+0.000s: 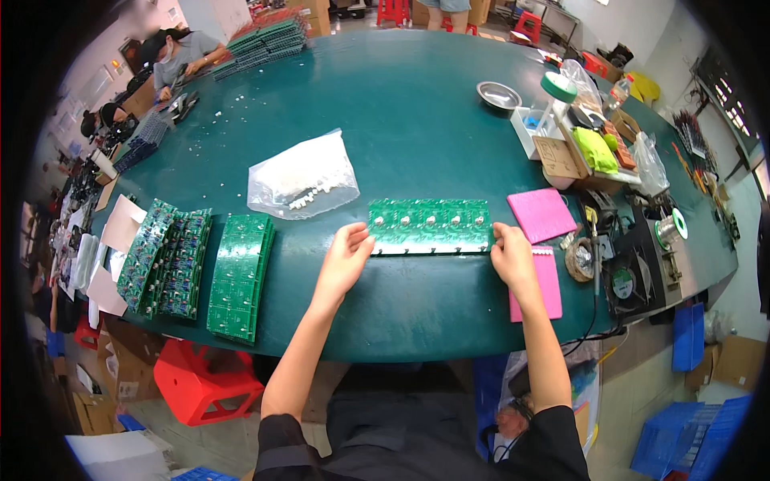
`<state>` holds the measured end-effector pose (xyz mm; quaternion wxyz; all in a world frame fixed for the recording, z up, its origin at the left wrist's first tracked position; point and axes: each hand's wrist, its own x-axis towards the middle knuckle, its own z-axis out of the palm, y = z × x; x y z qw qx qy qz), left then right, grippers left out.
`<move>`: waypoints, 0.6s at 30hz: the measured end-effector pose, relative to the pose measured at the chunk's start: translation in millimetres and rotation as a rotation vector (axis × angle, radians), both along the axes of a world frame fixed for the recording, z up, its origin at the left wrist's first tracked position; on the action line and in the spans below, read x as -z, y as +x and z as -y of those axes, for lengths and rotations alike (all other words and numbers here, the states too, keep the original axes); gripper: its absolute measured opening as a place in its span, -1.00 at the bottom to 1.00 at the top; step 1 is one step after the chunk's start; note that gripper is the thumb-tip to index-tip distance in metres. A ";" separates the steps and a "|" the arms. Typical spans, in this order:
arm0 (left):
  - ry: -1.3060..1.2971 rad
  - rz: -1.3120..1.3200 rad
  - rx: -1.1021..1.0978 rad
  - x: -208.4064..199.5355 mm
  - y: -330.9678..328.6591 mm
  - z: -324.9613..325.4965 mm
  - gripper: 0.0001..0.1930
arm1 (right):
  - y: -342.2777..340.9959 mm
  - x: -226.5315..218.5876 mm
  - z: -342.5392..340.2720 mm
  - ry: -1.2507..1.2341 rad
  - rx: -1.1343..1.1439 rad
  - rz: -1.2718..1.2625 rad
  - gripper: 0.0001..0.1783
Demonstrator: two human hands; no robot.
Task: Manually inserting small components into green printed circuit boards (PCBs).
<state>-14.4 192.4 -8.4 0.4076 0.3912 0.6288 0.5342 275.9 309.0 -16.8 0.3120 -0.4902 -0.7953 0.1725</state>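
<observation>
A long green circuit board panel [429, 227] lies before me, a row of small pale parts along it. My left hand [348, 250] grips its left end, fingers closed on the edge. At the opposite end my right hand [511, 250] holds the panel's right edge the same way. Beyond the left hand lies a clear plastic bag [309, 176] with many small white connector-like pieces in it. Left of that hand sits a stack of green circuit boards [240, 276]. Pink pads lie beside the right hand, one farther back [541, 215] and one nearer [547, 289].
Populated boards [183, 264] stand at the left. To the right are a solder spool [672, 227], a soldering station [634, 280] and a cluttered box [593, 152]. A metal bowl [499, 95] sits farther back. Another person [186, 60] works at the far left; a red stool [200, 381] stands below.
</observation>
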 end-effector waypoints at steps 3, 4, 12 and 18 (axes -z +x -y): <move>0.023 -0.070 0.010 2.0 -2.9 -45.7 -0.48 | -8.1 2.6 -46.1 0.050 0.050 0.031 -0.67; 0.019 -0.095 0.034 1.1 -2.3 -61.4 -0.46 | -12.0 -2.1 -54.4 0.056 0.084 0.003 -0.69; -0.010 -0.100 -0.055 7.2 -6.9 -154.1 -0.44 | -25.5 -1.7 -133.4 -0.042 0.161 0.040 -0.61; 0.156 -0.369 0.022 -14.0 -2.7 -102.9 -0.46 | -37.7 -8.7 -94.4 0.143 -0.110 0.003 -0.60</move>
